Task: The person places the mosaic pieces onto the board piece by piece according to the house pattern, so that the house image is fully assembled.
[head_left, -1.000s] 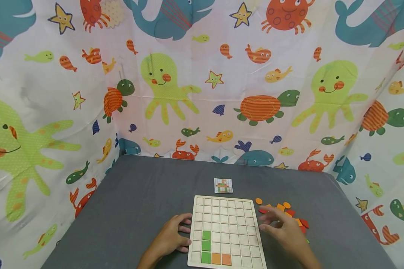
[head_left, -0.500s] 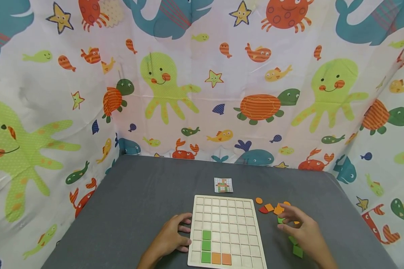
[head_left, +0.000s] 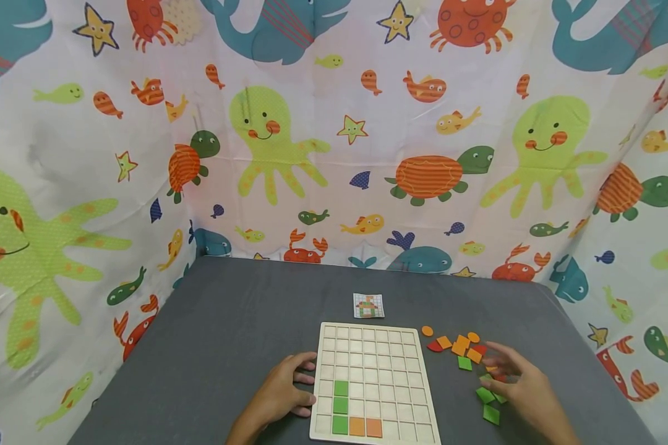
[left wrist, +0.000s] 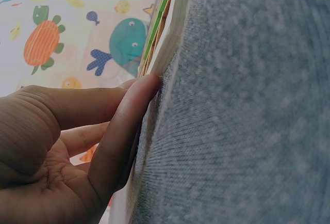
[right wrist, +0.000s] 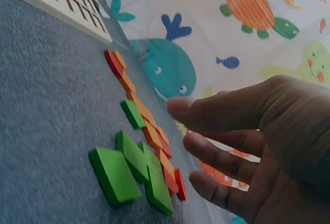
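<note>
A pale gridded board (head_left: pixel 386 358) lies on the grey cloth. A column of green square tiles (head_left: pixel 341 405) fills its lower left cells, with two orange tiles (head_left: pixel 365 427) beside them in the bottom row. My left hand (head_left: pixel 284 386) rests at the board's left edge; the left wrist view shows its fingertips against the board's side (left wrist: pixel 167 43). My right hand (head_left: pixel 520 377) hovers over the loose tiles right of the board, fingers apart and holding nothing. Closest to it are green tiles (right wrist: pixel 114 175), with orange tiles (right wrist: pixel 142 108) and red ones (right wrist: pixel 113 63) behind.
Beyond the board lies a small printed card (head_left: pixel 368 306) with a coloured grid pattern. Two round orange pieces are among the loose tiles, one of them an orange disc (head_left: pixel 427 331) near the board's corner. A sea-animal curtain (head_left: pixel 334 154) surrounds the grey table (head_left: pixel 256 309).
My right hand has moved right, away from the board's edge and across the loose tiles, uncovering orange and green ones. My left hand has stayed at the board.
</note>
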Action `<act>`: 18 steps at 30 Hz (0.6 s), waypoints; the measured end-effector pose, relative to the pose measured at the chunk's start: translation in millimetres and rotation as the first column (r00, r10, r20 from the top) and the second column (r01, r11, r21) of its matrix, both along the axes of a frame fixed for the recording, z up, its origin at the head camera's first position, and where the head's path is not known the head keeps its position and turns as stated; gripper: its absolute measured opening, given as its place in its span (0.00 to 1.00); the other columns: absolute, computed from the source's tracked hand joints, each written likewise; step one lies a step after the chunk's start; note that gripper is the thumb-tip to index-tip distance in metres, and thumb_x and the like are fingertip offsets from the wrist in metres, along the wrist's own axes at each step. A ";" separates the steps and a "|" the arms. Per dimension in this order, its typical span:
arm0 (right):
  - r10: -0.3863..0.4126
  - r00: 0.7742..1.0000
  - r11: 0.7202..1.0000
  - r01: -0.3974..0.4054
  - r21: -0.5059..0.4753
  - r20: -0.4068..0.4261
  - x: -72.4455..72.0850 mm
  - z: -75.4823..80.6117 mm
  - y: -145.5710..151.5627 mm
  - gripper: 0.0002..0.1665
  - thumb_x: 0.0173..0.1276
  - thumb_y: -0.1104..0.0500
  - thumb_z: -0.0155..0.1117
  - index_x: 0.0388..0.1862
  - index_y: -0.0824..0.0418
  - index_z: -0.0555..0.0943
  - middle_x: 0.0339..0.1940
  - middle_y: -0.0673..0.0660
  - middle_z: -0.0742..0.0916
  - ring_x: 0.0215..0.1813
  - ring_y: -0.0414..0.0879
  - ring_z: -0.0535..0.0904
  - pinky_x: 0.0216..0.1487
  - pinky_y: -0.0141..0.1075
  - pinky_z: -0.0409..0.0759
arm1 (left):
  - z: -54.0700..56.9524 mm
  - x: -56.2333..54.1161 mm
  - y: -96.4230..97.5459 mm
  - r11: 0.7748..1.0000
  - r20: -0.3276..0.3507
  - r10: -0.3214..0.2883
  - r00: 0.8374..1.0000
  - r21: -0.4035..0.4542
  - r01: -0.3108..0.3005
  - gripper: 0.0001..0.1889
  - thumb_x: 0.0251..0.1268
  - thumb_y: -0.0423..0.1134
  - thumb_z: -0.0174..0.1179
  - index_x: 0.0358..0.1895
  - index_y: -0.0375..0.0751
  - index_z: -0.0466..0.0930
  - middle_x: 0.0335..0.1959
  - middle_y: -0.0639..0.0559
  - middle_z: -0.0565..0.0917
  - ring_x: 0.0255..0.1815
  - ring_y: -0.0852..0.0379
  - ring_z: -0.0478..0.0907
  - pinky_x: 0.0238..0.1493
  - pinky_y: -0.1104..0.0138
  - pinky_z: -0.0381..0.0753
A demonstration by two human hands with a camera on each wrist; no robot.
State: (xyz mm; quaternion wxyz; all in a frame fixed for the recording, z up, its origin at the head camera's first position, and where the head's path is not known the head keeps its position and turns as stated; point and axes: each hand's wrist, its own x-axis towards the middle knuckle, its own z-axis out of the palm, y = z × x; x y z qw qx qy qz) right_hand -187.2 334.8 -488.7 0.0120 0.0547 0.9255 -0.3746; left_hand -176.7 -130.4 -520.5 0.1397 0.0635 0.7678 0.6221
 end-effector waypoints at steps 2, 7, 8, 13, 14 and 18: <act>-0.003 1.000 1.000 0.003 0.008 0.029 -0.3 -0.9 4.7 0.48 0.60 0.61 0.83 0.76 0.68 0.70 0.54 0.67 0.89 0.50 0.56 0.86 0.41 0.41 0.89 | 0.0 0.1 0.1 1.000 -0.003 0.000 1.000 -0.001 0.000 0.44 0.48 0.13 0.71 0.75 0.32 0.71 0.63 0.37 0.76 0.54 0.46 0.81 0.29 0.54 0.93; -0.009 0.995 0.999 0.005 0.037 0.099 -1.2 -4.0 14.0 0.50 0.59 0.59 0.84 0.77 0.68 0.69 0.54 0.66 0.88 0.50 0.55 0.85 0.48 0.55 0.88 | 0.0 0.3 0.1 1.000 -0.006 -0.003 1.000 -0.001 0.003 0.44 0.48 0.13 0.71 0.75 0.32 0.71 0.63 0.37 0.76 0.55 0.45 0.81 0.29 0.54 0.93; -0.009 0.994 0.999 0.004 0.040 0.109 -1.0 -4.5 15.3 0.50 0.60 0.59 0.84 0.77 0.67 0.69 0.54 0.66 0.88 0.50 0.55 0.85 0.49 0.57 0.88 | 0.0 0.3 0.0 1.000 -0.006 -0.004 1.000 -0.001 0.004 0.44 0.48 0.13 0.71 0.75 0.32 0.71 0.63 0.37 0.76 0.55 0.45 0.81 0.29 0.54 0.93; -0.001 0.992 0.998 -0.006 0.055 0.130 -0.8 -7.6 20.4 0.49 0.58 0.62 0.84 0.76 0.68 0.70 0.52 0.63 0.88 0.51 0.56 0.85 0.51 0.60 0.85 | -0.8 0.2 -0.1 1.000 -0.004 -0.003 1.000 -0.002 0.003 0.44 0.48 0.13 0.71 0.75 0.32 0.71 0.63 0.37 0.76 0.55 0.45 0.81 0.29 0.54 0.93; 0.001 0.991 0.998 -0.008 0.058 0.133 -0.8 -7.7 21.0 0.48 0.59 0.63 0.83 0.76 0.69 0.70 0.52 0.63 0.88 0.51 0.56 0.84 0.51 0.60 0.85 | -1.1 0.1 0.0 1.000 -0.004 -0.002 1.000 -0.002 0.002 0.44 0.48 0.13 0.71 0.75 0.32 0.71 0.63 0.37 0.76 0.55 0.45 0.81 0.29 0.54 0.93; 0.010 0.987 0.999 -0.018 0.051 0.159 -1.1 -8.9 23.9 0.46 0.58 0.65 0.82 0.74 0.69 0.72 0.50 0.59 0.88 0.50 0.53 0.84 0.51 0.56 0.86 | -1.4 0.2 0.0 1.000 -0.007 0.001 1.000 -0.002 -0.001 0.44 0.48 0.14 0.71 0.75 0.32 0.71 0.63 0.37 0.76 0.55 0.45 0.81 0.29 0.54 0.93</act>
